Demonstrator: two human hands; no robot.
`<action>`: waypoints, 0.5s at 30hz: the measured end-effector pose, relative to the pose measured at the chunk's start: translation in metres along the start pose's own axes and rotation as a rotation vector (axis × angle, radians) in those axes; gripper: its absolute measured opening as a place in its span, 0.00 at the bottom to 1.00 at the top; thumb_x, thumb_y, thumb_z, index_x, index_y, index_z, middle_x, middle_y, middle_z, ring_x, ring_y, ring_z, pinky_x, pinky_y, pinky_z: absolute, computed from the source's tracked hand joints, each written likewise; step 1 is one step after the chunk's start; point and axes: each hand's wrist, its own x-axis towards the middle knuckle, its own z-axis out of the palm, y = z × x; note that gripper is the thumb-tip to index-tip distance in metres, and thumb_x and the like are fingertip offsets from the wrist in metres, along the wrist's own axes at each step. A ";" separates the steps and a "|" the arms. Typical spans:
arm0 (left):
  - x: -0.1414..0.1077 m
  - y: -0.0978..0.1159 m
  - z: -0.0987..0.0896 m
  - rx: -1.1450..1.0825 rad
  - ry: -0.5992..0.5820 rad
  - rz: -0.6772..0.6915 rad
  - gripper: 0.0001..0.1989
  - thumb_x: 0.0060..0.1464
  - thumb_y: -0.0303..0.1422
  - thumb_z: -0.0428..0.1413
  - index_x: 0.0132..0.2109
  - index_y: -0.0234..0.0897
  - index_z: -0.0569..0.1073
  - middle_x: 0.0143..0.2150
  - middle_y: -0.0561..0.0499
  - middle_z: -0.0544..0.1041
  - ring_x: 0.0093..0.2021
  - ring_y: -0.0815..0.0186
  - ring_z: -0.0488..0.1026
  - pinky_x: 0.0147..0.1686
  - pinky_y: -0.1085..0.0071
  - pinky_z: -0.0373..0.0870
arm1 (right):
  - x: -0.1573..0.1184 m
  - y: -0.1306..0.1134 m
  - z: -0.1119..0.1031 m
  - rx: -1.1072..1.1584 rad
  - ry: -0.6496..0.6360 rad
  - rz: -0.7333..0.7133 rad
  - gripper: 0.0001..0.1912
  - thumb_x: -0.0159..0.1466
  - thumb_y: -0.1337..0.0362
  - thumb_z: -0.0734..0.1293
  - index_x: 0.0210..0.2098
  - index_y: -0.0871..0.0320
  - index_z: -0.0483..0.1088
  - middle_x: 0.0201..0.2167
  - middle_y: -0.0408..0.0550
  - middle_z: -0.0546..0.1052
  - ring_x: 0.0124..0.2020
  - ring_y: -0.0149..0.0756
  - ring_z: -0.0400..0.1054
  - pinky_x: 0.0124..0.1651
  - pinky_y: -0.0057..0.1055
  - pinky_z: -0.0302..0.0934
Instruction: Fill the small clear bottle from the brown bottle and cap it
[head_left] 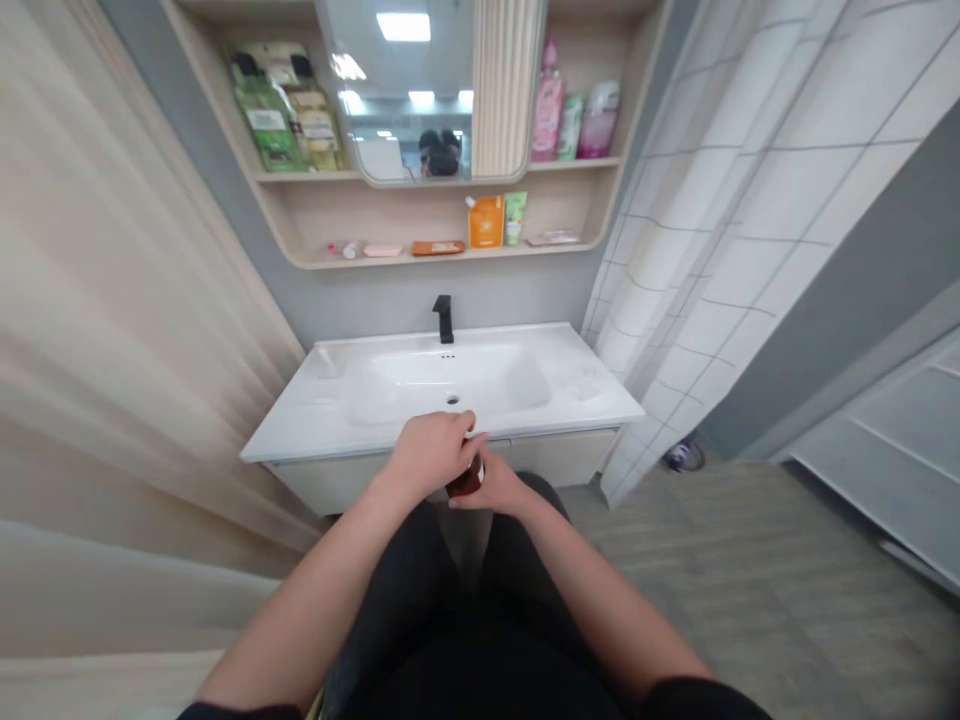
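A small dark brown bottle [466,482] with a bit of pale label is between my hands, in front of the vanity's front edge. My right hand [496,482] is wrapped around its body from the right side. From the left, my left hand [435,448] lies over the bottle's upper end with its fingers curled and closed. The top of the bottle is hidden beneath those fingers, so its cap cannot be made out. Just beyond the hands is the white sink basin [525,390], with a black faucet [444,320] behind it.
A wall cabinet [360,262] with a mirror [405,100] holds green bottles [270,125], pink bottles [549,110] and an orange pouch [486,222]. A beige curtain [112,350] hangs at the left, a white grid-patterned curtain [675,300] at the right. Grey flooring [720,560] lies below.
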 end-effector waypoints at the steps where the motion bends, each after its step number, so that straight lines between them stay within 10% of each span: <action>1: -0.002 -0.001 0.001 -0.017 0.013 0.024 0.13 0.71 0.44 0.54 0.48 0.43 0.78 0.38 0.41 0.84 0.39 0.52 0.82 0.40 0.61 0.70 | 0.000 0.001 0.000 0.005 0.004 0.000 0.45 0.47 0.55 0.87 0.61 0.53 0.72 0.55 0.50 0.82 0.57 0.53 0.77 0.63 0.49 0.70; 9: -0.019 -0.028 0.013 -0.333 0.085 -0.118 0.12 0.69 0.46 0.56 0.45 0.44 0.78 0.33 0.48 0.80 0.34 0.56 0.78 0.37 0.64 0.69 | 0.001 0.022 -0.006 0.030 0.066 0.009 0.48 0.47 0.54 0.87 0.64 0.53 0.72 0.55 0.51 0.83 0.56 0.53 0.78 0.63 0.50 0.69; 15: -0.037 -0.119 0.050 -0.629 0.301 -0.386 0.18 0.65 0.48 0.57 0.52 0.41 0.78 0.42 0.48 0.83 0.40 0.60 0.79 0.45 0.63 0.74 | 0.003 0.033 -0.013 0.000 0.123 0.063 0.47 0.46 0.53 0.87 0.62 0.55 0.73 0.57 0.54 0.82 0.58 0.55 0.77 0.68 0.54 0.65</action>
